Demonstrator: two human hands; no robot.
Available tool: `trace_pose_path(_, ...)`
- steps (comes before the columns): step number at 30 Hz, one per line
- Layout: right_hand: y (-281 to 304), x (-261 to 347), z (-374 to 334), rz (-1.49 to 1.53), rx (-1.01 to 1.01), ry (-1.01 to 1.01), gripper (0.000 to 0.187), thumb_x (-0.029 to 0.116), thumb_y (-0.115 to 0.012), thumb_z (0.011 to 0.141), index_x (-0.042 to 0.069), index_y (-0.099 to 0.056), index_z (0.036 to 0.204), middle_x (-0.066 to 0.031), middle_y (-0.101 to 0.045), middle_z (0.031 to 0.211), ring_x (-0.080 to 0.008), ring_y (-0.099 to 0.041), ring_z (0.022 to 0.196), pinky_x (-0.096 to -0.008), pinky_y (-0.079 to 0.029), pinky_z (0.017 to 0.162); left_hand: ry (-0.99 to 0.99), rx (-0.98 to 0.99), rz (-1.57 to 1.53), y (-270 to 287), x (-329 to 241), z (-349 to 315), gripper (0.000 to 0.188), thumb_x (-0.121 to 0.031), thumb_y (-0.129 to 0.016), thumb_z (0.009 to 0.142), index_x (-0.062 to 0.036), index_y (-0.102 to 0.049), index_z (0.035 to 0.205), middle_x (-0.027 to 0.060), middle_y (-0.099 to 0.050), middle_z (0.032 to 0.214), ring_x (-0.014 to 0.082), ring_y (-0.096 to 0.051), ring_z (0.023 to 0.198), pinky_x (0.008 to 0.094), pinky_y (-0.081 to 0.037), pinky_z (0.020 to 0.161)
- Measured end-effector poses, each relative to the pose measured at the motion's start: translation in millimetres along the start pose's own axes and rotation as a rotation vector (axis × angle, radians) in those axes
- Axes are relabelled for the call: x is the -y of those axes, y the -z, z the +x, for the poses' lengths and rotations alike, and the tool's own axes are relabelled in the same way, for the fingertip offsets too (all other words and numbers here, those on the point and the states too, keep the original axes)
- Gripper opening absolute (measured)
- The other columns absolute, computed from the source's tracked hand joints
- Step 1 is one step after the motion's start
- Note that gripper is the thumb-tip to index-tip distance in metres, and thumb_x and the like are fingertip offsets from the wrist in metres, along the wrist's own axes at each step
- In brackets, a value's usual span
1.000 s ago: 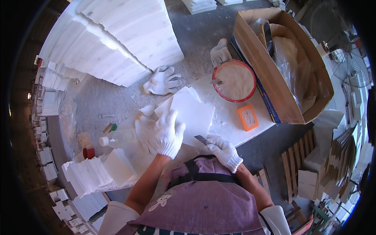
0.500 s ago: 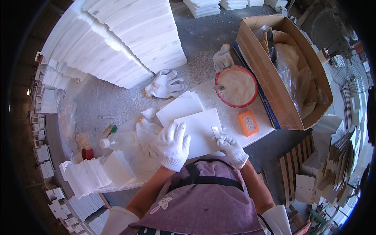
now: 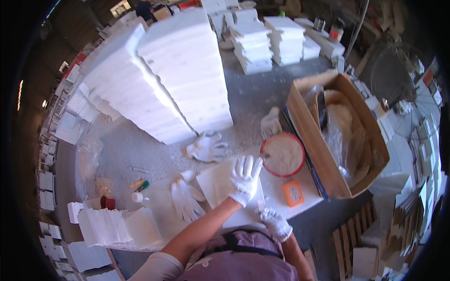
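Note:
Both my hands wear white knit gloves. My left hand [image 3: 245, 181] is held over the white square tiles [image 3: 210, 181] in front of me, its fingers stretched toward the red-rimmed round bowl [image 3: 305, 157]. Nothing shows in its grasp. Closer to my body, at the tiles' near right corner, my right hand [image 3: 276, 225] is closed on a small pale flat strip [image 3: 261, 205]. Pale powder or paste [image 3: 285, 154] fills the bowl, and a tool's end shows at its left rim. An orange box [image 3: 293, 193] lies below the bowl.
An open cardboard carton [image 3: 328, 180] holding plastic wrap stands at right. Tall white slab stacks [image 3: 183, 70] rise at back left. Loose gloves [image 3: 207, 146] lie around the table. Near left are small tiles [image 3: 101, 227], a red cup [image 3: 108, 203] and a clear bottle with white cap [image 3: 137, 197].
My left hand has moved right and away from me, from the tiles' left edge to over them. The right hand keeps the strip. The view has tilted up, showing more of the background.

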State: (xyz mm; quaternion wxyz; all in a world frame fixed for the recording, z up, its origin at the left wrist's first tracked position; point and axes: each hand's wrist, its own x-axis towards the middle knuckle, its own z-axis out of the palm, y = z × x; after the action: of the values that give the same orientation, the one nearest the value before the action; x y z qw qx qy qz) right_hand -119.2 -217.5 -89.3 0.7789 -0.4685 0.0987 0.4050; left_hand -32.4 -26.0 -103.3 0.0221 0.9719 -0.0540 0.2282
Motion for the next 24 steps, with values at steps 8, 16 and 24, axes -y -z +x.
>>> trace_pose_path(8, 20, -26, 10, -0.001, 0.004, 0.127, 0.025, 0.015, -0.064, 0.09, 0.003, -0.062, 0.112, -0.0065, -0.064, 0.11, -0.0218, -0.06, 0.102, -0.0426, -0.051, 0.09, 0.054, -0.049, 0.02, -2, 14, -2, 0.061, -0.031, -0.067, 0.079, -0.0195, -0.051, 0.137, 0.0125, -0.054, 0.13, 0.0327, -0.049, 0.123, 0.0554, -0.033, 0.105)
trace_pose_path(16, 7, -15, 20, 0.036, -0.01, 0.052, 0.023, 0.016, -0.062, 0.092, 0.003, -0.062, 0.111, -0.0057, -0.064, 0.105, -0.0196, -0.061, 0.096, -0.0382, -0.052, 0.081, 0.045, -0.134, 0.128, 38, 50, -24, 0.039, -0.015, -0.061, 0.077, -0.0172, -0.066, 0.115, 0.006, -0.058, 0.111, 0.026, -0.053, 0.108, 0.0466, -0.041, 0.093)
trace_pose_path(24, 4, -11, 34, 0.027, -0.007, 0.042, 0.022, 0.016, -0.062, 0.092, 0.004, -0.062, 0.11, -0.0054, -0.063, 0.104, -0.0192, -0.061, 0.095, -0.0374, -0.052, 0.08, 0.142, 0.077, 0.057, 27, 50, -48, 0.052, -0.019, -0.057, 0.08, -0.0215, -0.054, 0.132, 0.0034, -0.058, 0.119, 0.0247, -0.054, 0.108, 0.0473, -0.041, 0.088)
